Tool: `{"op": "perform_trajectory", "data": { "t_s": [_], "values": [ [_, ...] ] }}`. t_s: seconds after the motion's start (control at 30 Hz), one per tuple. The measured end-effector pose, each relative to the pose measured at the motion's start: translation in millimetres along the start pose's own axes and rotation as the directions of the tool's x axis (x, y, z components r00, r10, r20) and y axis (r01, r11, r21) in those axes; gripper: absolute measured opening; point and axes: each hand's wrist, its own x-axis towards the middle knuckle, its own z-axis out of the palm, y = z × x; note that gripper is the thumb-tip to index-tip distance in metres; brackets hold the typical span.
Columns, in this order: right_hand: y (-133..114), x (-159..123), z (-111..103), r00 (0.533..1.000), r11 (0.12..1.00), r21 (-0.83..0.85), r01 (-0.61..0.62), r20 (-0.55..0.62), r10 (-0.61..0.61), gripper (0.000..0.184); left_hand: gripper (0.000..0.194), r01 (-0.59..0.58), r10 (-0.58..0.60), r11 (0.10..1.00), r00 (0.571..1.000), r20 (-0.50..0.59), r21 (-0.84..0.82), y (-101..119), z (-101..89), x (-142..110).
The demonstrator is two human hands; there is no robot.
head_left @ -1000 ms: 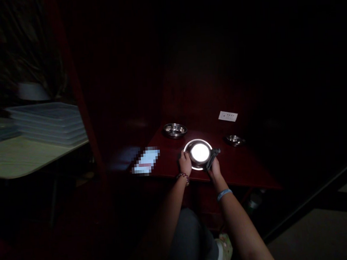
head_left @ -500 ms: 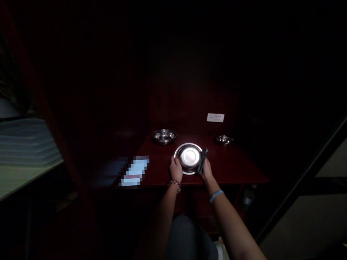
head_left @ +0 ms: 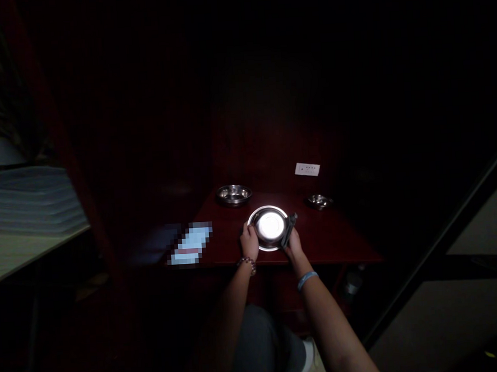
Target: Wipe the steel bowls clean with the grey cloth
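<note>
A round, shiny metal dish (head_left: 271,225) with a wide rim is held low over the dark red shelf, its middle glaring with light. My left hand (head_left: 249,242), a beaded bracelet at the wrist, is closed on the dish's left rim. At the right rim my right hand (head_left: 293,244), with a light-blue band at the wrist, grips a dark, elongated object (head_left: 288,231). That object lies against the dish's edge; its kind is too dark to make out. Whether the right fingers also touch the dish is hidden.
On the dark red shelf (head_left: 340,242) a metal bowl (head_left: 234,195) stands back left, and a smaller metal bowl (head_left: 319,202) back right. A white socket plate (head_left: 307,169) is on the back wall. Stacked translucent trays (head_left: 26,202) stand on a pale surface at left.
The whole view has shifted slightly. Both hands keep their places at the dish, and the glare on its middle has become brighter and wider.
</note>
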Motion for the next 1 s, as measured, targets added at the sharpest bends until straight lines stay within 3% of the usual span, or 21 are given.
{"op": "perform_trajectory", "data": {
  "t_s": [0.2,0.4,0.57,1.0],
  "values": [
    [0.9,-1.7,1.8,0.997,0.999,-0.008,0.045,-0.056,-0.045,0.022,0.035,0.024,-0.024,0.999,1.0,0.008,0.03,0.5,-1.7,-0.1],
    [-1.2,-1.7,3.7,0.994,0.996,-0.039,0.075,-0.08,-0.078,0.027,0.035,0.019,-0.019,1.0,1.0,0.016,-0.003,1.2,-1.8,-1.0],
    [-4.2,-2.5,5.9,0.994,0.997,-0.046,0.069,-0.077,-0.073,0.039,0.035,0.014,-0.013,1.0,0.999,0.041,-0.018,0.6,-1.0,-0.6],
    [-12.2,-8.4,12.6,0.998,1.0,-0.011,0.023,-0.06,-0.023,0.041,0.031,-0.009,0.009,1.0,0.998,0.054,-0.004,-3.2,0.0,1.5]
  ]
}}
